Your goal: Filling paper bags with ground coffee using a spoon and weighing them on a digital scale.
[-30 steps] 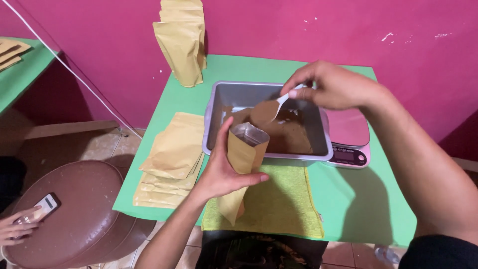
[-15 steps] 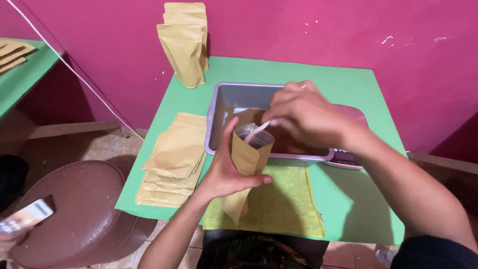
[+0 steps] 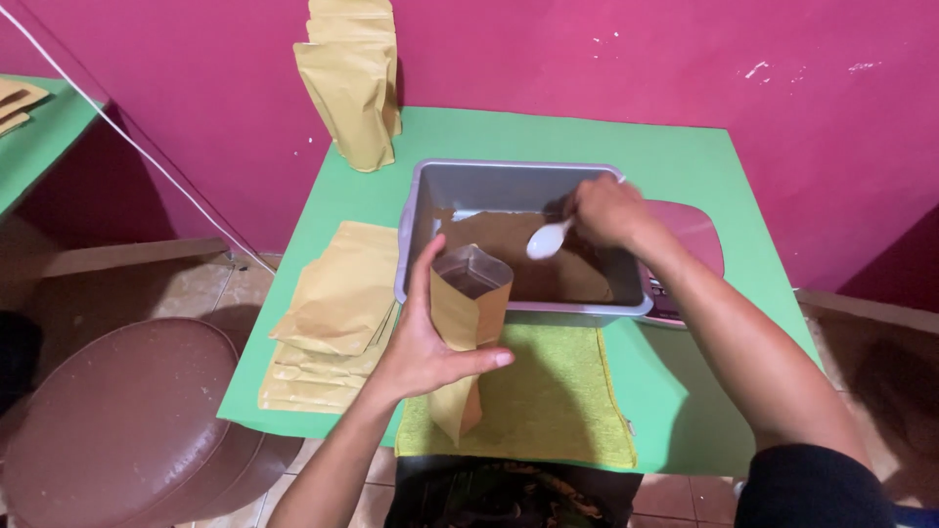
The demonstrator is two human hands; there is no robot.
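Over the bench (image 3: 685,166), the left hand (image 3: 421,352) grips an open pouch (image 3: 468,293). The right hand (image 3: 606,210) pinches a spoon (image 3: 548,240) in the tub (image 3: 489,181); best to keep the pouch upright and close.

A stack of flat kraft pouches (image 3: 337,318) lies on the left part of my green table (image 3: 685,156), fanned out and hanging a little past the front edge. At the back left, upright kraft pouches (image 3: 354,83) lean against the magenta wall (image 3: 587,49). A yellow-green cloth (image 3: 548,401) is spread along the near edge. A digital scale (image 3: 690,244) with a pinkish platform sits at the right. Below the table on my left stands a round brown stool (image 3: 117,430). A white cord (image 3: 137,147) runs slantwise across the wall. Another green table (image 3: 34,132) with more pouches shows at far left.
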